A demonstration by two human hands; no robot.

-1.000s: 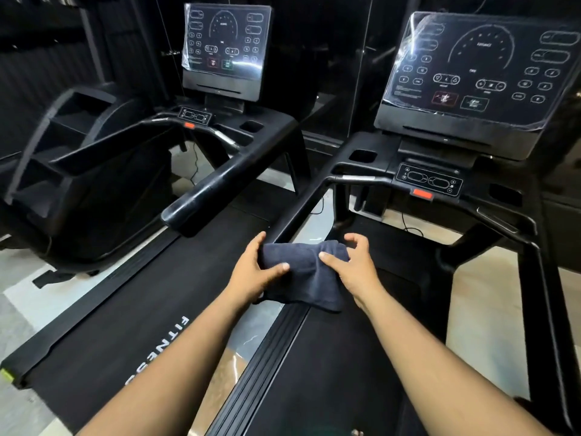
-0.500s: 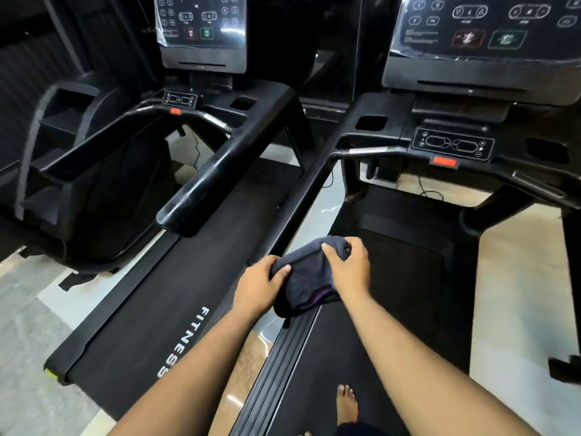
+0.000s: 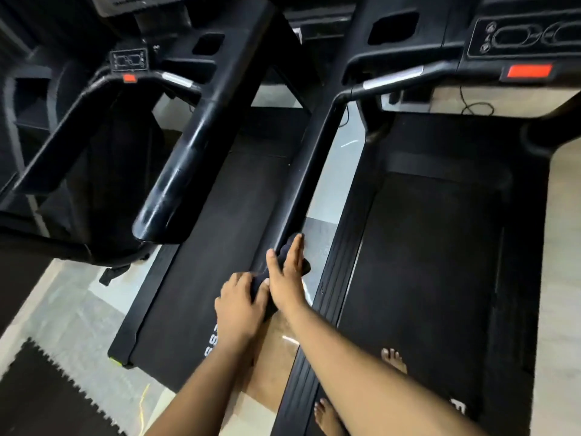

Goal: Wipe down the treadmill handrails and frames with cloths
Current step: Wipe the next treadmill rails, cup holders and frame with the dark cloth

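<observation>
We are standing barefoot on the treadmill deck (image 3: 434,262), working a dark cloth (image 3: 284,269) onto the near end of the left handrail (image 3: 309,171). The rail is running up and away from our hands, its long axis slanting toward the console (image 3: 518,42) at upper right, so any wipe is likely heading forward along that line. Our right hand (image 3: 287,275) is lying flat over the cloth with fingers stretched along the rail, pressing rather than clutching, and is the hand farther up the rail. Our left hand (image 3: 240,305) is sitting just behind it, fingers curling around the cloth's trailing end. The cloth is looking bunched and draped over the rail; the rail is looking glossy black, slim and straight.
</observation>
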